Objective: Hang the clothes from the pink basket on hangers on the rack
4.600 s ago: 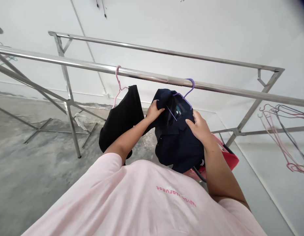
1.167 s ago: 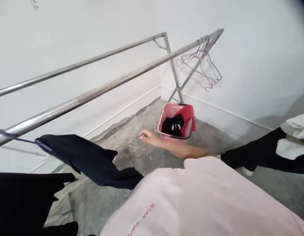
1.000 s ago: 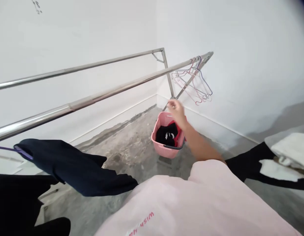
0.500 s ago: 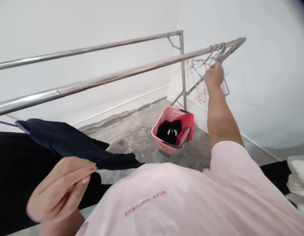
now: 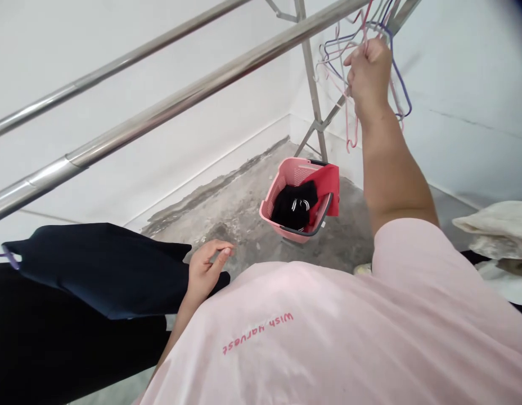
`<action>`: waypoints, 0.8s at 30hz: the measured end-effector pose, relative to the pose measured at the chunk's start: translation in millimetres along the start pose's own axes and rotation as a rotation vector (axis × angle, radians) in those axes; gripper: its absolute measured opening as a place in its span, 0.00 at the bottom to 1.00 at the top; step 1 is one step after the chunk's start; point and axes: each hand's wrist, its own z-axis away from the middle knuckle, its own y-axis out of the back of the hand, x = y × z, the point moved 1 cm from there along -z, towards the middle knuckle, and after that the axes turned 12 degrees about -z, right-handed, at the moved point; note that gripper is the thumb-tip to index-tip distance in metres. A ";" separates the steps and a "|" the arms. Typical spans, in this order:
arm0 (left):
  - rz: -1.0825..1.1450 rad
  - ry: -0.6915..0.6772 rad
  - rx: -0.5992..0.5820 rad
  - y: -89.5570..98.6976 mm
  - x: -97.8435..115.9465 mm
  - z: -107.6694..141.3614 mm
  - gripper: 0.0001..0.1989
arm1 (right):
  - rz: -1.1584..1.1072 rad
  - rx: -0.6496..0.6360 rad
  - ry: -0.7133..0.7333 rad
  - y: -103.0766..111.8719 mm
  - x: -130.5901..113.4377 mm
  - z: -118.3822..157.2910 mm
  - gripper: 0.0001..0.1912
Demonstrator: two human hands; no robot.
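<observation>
My right hand (image 5: 370, 76) is raised at the upper right, its fingers closed on the pink and purple hangers (image 5: 402, 84) that hang from the near metal rail (image 5: 193, 93). Low in front of my shirt, my left hand (image 5: 208, 267) has its fingers curled with a gap between thumb and forefinger, and nothing lies between them. Beside it on the left hangs a dark navy garment (image 5: 100, 264), with a bit of purple hanger showing at its far left end.
A pink basket (image 5: 267, 208) with black clothing (image 5: 292, 205) and a red cloth (image 5: 331, 188) stands on the concrete floor. A second rail (image 5: 117, 64) runs behind the near one. Black cloth (image 5: 54, 337) hangs at lower left; white fabric (image 5: 501, 230) lies at the right edge.
My left hand has moved right and away from me, towards the basket. The view has shifted, so the rails sit higher. My right hand stays at the hangers.
</observation>
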 end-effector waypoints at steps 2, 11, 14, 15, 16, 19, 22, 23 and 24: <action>0.041 0.086 -0.004 -6.7 -11.7 5.0 0.11 | -0.229 0.037 0.012 7.3 -11.1 38.1 0.11; 0.311 0.410 0.000 -31.4 -33.8 24.2 0.12 | -0.303 -0.274 -0.772 -81.3 101.3 251.3 0.08; 0.269 0.446 -0.024 -33.0 -31.6 25.2 0.11 | -0.191 -0.304 -0.955 -117.0 135.1 280.6 0.16; 0.262 0.459 -0.033 -33.1 -30.4 26.0 0.11 | -0.149 -0.309 -0.994 -124.4 142.9 287.7 0.18; 0.257 0.472 -0.043 -33.0 -29.2 27.4 0.11 | -0.106 -0.316 -1.028 -130.1 149.5 294.3 0.19; 0.226 0.507 -0.069 -30.9 -27.5 36.6 0.12 | 0.004 -0.351 -1.087 -143.0 164.9 311.9 0.19; 0.185 0.567 -0.067 -26.5 -30.0 52.0 0.13 | 0.067 -0.401 -1.105 -156.5 177.5 324.9 0.20; 0.175 0.589 -0.065 -25.0 -31.1 57.3 0.13 | 0.079 -0.416 -1.106 -160.8 181.7 327.6 0.20; 0.168 0.607 -0.064 -23.7 -31.9 61.8 0.13 | 0.088 -0.428 -1.104 -164.5 186.0 329.4 0.21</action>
